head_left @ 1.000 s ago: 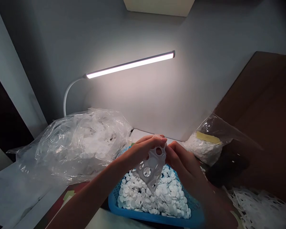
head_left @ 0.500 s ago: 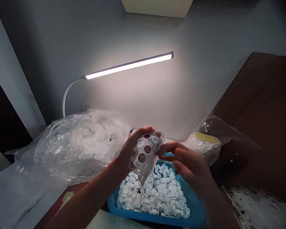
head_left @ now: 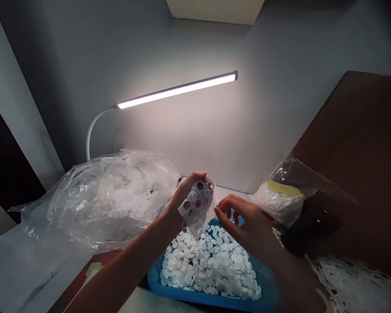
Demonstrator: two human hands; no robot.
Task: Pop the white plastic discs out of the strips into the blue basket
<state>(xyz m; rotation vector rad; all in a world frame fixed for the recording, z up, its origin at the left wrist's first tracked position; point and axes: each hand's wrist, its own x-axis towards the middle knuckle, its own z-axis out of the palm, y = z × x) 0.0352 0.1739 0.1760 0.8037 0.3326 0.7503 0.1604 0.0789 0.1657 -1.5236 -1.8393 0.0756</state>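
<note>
My left hand (head_left: 183,193) is closed round a white sheet with round holes (head_left: 200,208), held above a blue basket (head_left: 195,295). A few white discs still sit in the sheet's holes. Many small white discs (head_left: 211,265) fill the basket. Just right of the sheet is my right hand (head_left: 243,215), its fingers curled and thumb near the fingertips, apart from the sheet. Whether anything is between those fingertips is too small to tell.
A large clear plastic bag (head_left: 117,200) of white pieces lies at left, near a lit lamp (head_left: 179,90). At right are another bag (head_left: 278,202) with a yellow label, a pile of holed sheets (head_left: 358,287) and a brown board (head_left: 355,165).
My right hand has drawn away from the sheet and its fingers have curled. The sheet in my left hand has turned and shifted slightly left.
</note>
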